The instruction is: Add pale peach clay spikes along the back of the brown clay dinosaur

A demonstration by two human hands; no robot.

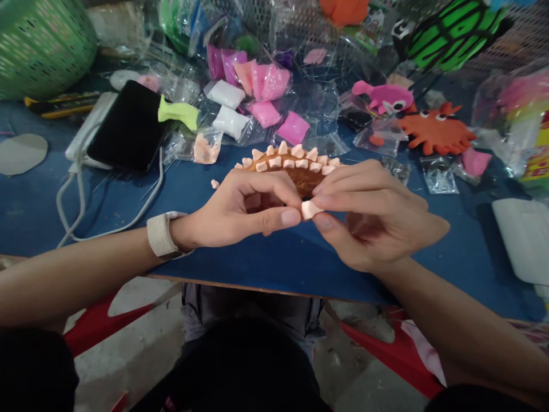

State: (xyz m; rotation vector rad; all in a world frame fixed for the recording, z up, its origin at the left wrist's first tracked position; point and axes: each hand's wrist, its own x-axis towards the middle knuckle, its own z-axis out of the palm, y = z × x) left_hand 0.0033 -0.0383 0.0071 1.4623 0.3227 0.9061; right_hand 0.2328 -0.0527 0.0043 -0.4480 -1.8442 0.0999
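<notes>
Between my two hands is a small pale peach piece of clay [309,209], pinched by the fingertips of both. My left hand [244,206] has thumb and forefinger closed at its left end; my right hand [373,214] grips its right side the same way. Just behind the hands lies a brown clay figure [300,178], edged with rows of peach clay spikes [283,149]. Its near part is hidden by my fingers. A loose peach clay bit [215,184] sits left of the figure, beside my left hand.
Clay packets [231,120] spread behind the figure. At left are a black phone [128,126], a white cable [81,200], a yellow cutter [62,105] and a green basket [47,46]. An orange clay crab [440,129] and pink clay fish [384,96] lie right. The table's edge [257,289] is nearby.
</notes>
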